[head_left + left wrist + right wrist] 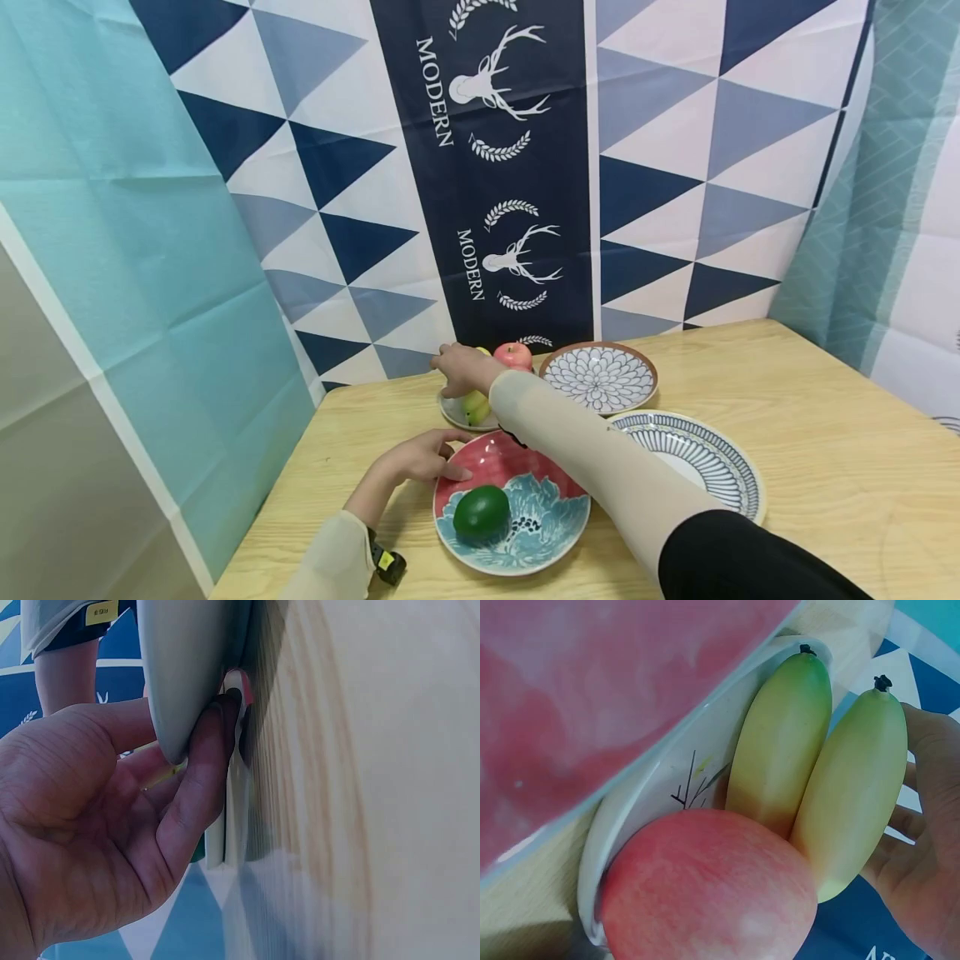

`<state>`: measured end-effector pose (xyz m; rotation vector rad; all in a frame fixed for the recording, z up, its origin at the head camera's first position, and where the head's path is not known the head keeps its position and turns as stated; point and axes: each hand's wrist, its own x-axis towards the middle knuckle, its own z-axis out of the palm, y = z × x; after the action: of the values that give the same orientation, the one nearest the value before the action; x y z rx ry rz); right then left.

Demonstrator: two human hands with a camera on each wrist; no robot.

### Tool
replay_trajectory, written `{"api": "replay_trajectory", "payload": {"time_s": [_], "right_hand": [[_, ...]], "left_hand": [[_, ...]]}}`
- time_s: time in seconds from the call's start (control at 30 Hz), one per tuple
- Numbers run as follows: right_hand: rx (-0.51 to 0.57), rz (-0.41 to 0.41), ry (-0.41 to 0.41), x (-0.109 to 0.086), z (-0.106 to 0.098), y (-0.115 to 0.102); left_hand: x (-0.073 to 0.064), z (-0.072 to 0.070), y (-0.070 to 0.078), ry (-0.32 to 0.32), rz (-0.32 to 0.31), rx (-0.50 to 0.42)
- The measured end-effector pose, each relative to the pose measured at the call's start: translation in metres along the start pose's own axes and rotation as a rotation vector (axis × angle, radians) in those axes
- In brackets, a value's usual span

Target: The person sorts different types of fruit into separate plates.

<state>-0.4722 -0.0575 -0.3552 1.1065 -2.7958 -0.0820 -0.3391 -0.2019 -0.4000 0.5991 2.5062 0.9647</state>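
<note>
mostly yellow bananas [849, 796], smooth and dark-tipped

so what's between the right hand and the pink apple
A yellow banana sits between the right hand and the pink apple, as the right wrist view shows.

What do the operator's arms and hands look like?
Left hand and right hand: both bare. Cream sleeves on both forearms; black sleeve further up the right. Left wrist: black device with yellow label. Right wrist: dark band, also yellow-labelled, seen in the left wrist view.
</note>
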Motion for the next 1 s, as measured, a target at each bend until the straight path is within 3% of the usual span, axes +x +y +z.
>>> {"api": "replay_trajectory", "payload": {"time_s": [0.27, 1.0], "right_hand": [[-0.002, 0.017, -0.025, 0.002, -0.004, -0.001], [-0.098, 0.04, -0.055, 0.009, 0.008, -0.009]], "left_hand": [[0.0, -0.001, -0.001, 0.011, 0.004, 0.012], [0.001, 0.0, -0.001, 0.024, -0.007, 0.019]]}}
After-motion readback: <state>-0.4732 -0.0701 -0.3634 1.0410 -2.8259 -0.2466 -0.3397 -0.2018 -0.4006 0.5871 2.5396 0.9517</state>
